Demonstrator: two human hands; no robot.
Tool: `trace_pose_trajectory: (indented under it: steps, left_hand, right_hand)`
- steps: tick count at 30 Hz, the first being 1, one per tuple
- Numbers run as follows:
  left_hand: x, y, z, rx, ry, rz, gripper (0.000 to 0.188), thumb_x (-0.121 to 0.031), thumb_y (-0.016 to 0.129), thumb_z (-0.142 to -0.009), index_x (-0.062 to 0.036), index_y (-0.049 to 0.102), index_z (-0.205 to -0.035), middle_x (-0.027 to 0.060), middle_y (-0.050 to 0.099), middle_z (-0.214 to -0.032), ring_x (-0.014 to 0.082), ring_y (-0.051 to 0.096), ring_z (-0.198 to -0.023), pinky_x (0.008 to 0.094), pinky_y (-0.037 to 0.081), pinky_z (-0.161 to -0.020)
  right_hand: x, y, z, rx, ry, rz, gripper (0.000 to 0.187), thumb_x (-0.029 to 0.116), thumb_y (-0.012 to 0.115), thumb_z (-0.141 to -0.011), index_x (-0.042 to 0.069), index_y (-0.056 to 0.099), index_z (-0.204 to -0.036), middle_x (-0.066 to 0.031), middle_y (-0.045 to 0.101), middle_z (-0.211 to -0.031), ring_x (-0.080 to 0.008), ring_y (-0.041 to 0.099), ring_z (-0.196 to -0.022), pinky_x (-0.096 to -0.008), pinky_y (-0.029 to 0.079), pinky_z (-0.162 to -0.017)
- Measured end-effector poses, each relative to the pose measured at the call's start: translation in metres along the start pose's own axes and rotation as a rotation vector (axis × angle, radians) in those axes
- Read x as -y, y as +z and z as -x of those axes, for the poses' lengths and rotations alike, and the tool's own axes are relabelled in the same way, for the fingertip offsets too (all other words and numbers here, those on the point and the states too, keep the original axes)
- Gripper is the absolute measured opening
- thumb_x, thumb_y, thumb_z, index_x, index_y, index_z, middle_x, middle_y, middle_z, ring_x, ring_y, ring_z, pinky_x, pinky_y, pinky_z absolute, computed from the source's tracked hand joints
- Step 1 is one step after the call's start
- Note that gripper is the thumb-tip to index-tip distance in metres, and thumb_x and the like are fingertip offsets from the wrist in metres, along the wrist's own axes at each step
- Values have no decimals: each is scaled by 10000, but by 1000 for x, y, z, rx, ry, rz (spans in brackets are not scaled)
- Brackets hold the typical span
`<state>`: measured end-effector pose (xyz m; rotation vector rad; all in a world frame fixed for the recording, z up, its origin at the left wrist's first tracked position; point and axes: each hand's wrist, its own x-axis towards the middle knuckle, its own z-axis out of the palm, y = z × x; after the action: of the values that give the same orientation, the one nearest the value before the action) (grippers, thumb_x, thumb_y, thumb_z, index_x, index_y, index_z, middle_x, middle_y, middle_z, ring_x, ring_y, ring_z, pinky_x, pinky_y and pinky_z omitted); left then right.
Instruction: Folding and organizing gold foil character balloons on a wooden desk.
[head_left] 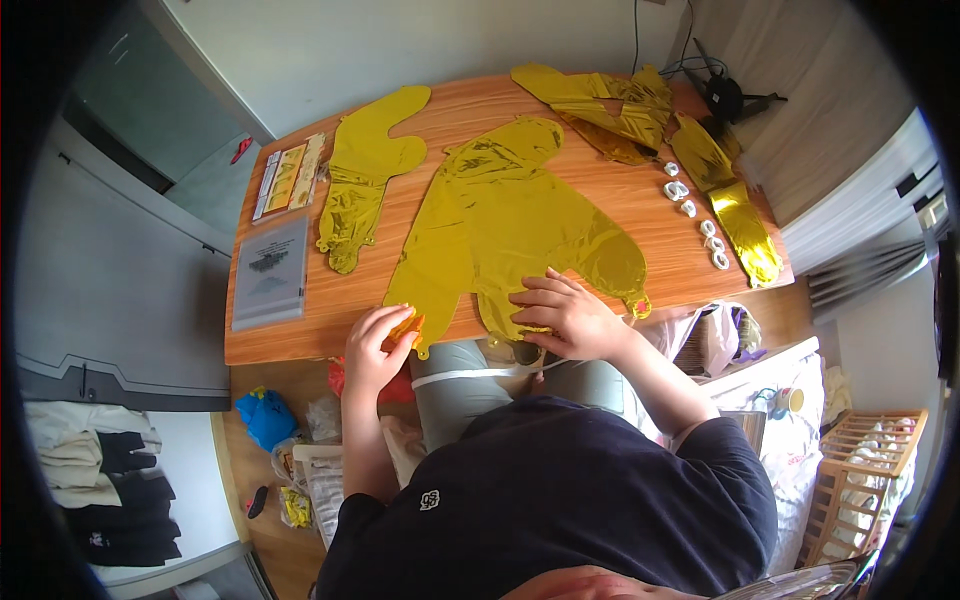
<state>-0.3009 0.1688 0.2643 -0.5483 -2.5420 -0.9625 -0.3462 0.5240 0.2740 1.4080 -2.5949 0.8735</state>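
A large flat gold foil balloon lies uninflated in the middle of the wooden table. My left hand pinches the balloon's lower left tip at the table's front edge, where a small orange bit shows between the fingers. My right hand lies flat with fingers spread on the balloon's lower edge, pressing it to the table. Another gold foil balloon lies flat to the left of the big one.
More crumpled gold foil balloons lie at the back right, with one along the right edge. Several small white rings sit beside them. Flat clear packets rest at the table's left. Bags and clutter lie on the floor below.
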Motion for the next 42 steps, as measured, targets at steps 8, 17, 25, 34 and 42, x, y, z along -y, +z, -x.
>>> trace_pose_trajectory:
  steps: [8,17,25,34,42]
  left_hand:
    - [3,2,-2,-53,1,81,308,-21,738,-813,-39,713,-1119,128,717,-1126,311,681,-1047,395,531,-934]
    - [-20,2,-26,64,43,92,301,8,687,-829,-8,707,-1128,164,698,-1171,312,663,-1099,393,505,-987]
    - [-124,68,-150,424,510,68,257,-49,730,-817,-84,739,-1071,81,723,-1129,285,672,-1072,398,519,-952]
    - [-251,260,-259,517,722,348,219,-106,724,-861,-93,738,-1079,85,730,-1088,274,677,-1057,376,542,-901]
    - [-329,395,-284,405,771,93,311,-230,763,-808,-170,732,-1112,26,689,-1117,237,618,-1128,405,449,-1013]
  right_hand:
    - [-1,-8,4,-76,-42,-103,312,203,753,-867,123,695,-1164,-107,616,-1333,-353,514,-1331,-567,367,-1124]
    - [-88,-129,174,-659,755,355,246,38,724,-860,45,731,-1107,-143,679,-1239,-335,628,-1165,-404,497,-1012]
    - [-143,-166,321,-667,803,476,211,123,752,-861,61,766,-1061,-123,699,-1208,-327,601,-1213,-434,434,-1098]
    - [-154,-178,321,-660,759,459,173,182,782,-809,56,775,-927,-81,743,-1025,-329,634,-1143,-453,448,-1085]
    - [-167,-196,313,-663,786,394,149,159,689,-873,35,750,-927,-127,718,-1007,-331,626,-1113,-436,428,-1088]
